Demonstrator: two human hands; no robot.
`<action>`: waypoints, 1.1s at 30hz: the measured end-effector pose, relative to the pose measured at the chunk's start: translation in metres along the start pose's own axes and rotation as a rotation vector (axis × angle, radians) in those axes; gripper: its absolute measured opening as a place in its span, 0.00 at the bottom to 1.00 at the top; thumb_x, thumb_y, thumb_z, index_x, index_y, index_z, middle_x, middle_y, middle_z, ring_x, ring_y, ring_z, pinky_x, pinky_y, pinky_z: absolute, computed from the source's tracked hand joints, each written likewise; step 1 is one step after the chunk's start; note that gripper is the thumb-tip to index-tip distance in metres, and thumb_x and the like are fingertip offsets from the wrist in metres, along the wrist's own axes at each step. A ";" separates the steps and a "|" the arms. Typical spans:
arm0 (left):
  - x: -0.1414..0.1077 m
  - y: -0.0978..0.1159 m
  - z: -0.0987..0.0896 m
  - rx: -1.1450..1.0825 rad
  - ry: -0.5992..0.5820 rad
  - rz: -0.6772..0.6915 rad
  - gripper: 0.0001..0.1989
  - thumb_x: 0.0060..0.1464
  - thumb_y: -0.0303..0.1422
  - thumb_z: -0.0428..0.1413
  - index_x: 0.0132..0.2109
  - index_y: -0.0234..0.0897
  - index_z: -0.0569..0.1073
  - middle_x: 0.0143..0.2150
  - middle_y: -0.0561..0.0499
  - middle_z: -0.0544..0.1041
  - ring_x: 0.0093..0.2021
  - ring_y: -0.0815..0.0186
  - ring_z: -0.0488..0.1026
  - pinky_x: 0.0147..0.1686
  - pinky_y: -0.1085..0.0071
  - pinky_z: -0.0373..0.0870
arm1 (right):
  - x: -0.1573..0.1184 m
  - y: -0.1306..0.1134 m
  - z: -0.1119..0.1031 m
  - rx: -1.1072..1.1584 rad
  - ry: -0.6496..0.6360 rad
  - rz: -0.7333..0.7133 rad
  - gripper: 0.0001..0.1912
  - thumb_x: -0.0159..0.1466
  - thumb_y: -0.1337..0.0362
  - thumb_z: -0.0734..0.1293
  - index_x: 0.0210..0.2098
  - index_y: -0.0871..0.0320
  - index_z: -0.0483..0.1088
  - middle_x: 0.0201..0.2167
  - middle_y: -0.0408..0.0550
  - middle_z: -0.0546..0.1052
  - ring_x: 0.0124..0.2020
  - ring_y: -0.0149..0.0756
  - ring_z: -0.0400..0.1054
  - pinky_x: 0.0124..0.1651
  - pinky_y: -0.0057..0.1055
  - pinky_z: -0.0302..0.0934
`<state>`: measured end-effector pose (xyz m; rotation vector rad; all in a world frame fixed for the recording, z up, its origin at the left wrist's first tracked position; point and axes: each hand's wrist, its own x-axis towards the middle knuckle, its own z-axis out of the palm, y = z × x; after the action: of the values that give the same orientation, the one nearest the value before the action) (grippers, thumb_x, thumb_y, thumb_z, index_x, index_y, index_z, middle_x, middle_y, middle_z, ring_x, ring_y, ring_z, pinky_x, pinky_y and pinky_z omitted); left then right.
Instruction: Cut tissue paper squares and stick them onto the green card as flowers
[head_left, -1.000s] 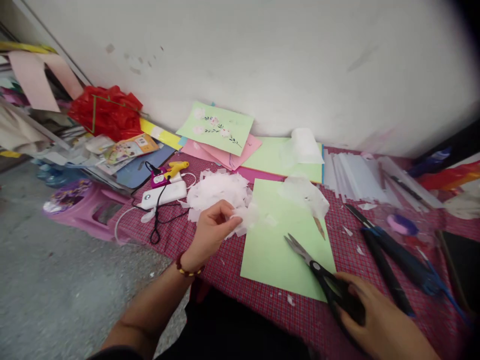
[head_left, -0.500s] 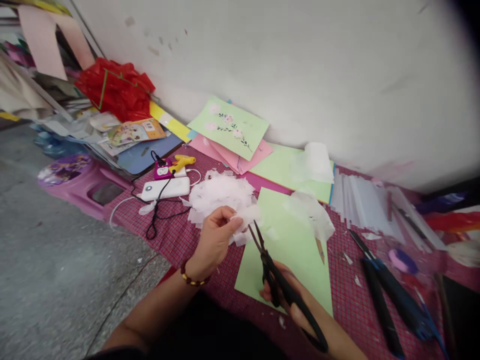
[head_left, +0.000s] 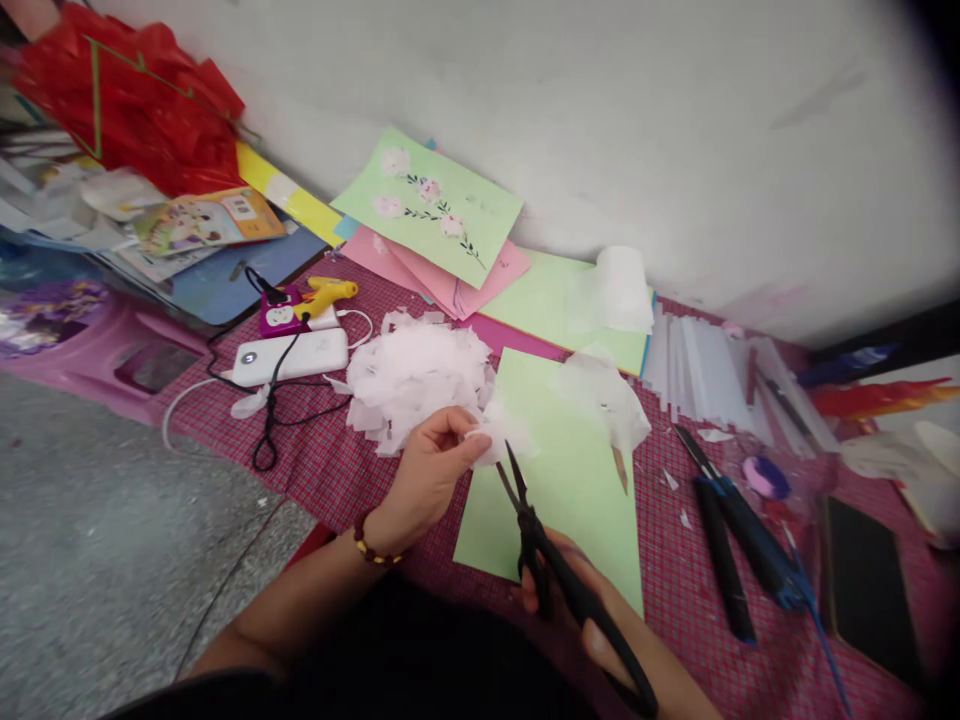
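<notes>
Between thumb and fingers, my left hand (head_left: 435, 470) pinches a thin white piece of tissue paper (head_left: 506, 428). My right hand (head_left: 577, 590) grips black scissors (head_left: 551, 550), whose blades are parted and point up towards that paper, close to its lower edge. Beneath the blades lies a light green sheet of paper (head_left: 562, 510). A heap of cut white tissue pieces (head_left: 420, 370) sits just beyond my left hand. On the green sheet's far right corner rests a crumpled white tissue (head_left: 615, 405), with a pencil (head_left: 620, 470) below it.
A green card with pink flowers (head_left: 435, 208) lies on pink papers at the back. Left are a white power bank (head_left: 291, 358), black cables and a yellow glue gun (head_left: 326, 295). Right are glue sticks (head_left: 697, 370), blue-black pliers (head_left: 757, 545) and a dark phone (head_left: 870, 580). A tissue roll (head_left: 624, 288) stands behind.
The camera view has shifted, so the table's things appear lower-left to upper-left of before. My hands hold nearly the same pose; the tissue piece and scissors stay gripped, blades still apart.
</notes>
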<state>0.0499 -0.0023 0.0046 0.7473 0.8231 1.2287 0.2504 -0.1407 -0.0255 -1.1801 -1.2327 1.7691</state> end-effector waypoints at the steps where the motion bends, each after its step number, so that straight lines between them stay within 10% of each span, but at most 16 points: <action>1: -0.002 -0.001 0.001 0.002 -0.019 0.005 0.11 0.45 0.30 0.67 0.27 0.36 0.70 0.30 0.56 0.68 0.31 0.75 0.64 0.32 0.78 0.62 | 0.001 0.001 -0.001 0.011 -0.026 -0.011 0.44 0.56 0.33 0.64 0.64 0.49 0.60 0.38 0.51 0.72 0.38 0.44 0.67 0.43 0.41 0.62; 25: -0.030 -0.024 0.030 0.140 -0.139 -0.059 0.13 0.46 0.32 0.66 0.26 0.35 0.68 0.30 0.56 0.67 0.29 0.74 0.64 0.30 0.77 0.61 | -0.040 -0.011 0.021 0.155 0.278 0.051 0.35 0.59 0.40 0.66 0.58 0.55 0.65 0.22 0.40 0.66 0.18 0.28 0.55 0.22 0.29 0.50; 33: 0.004 0.038 -0.025 1.042 -0.118 0.326 0.08 0.46 0.30 0.64 0.36 0.39 0.75 0.38 0.49 0.74 0.43 0.61 0.68 0.44 0.65 0.66 | -0.059 0.009 0.009 0.516 0.239 0.089 0.24 0.59 0.39 0.65 0.37 0.55 0.70 0.22 0.41 0.65 0.16 0.25 0.50 0.19 0.26 0.47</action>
<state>0.0099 0.0095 0.0234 1.8296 1.2800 0.9614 0.2635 -0.1982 -0.0153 -1.1042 -0.5435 1.7996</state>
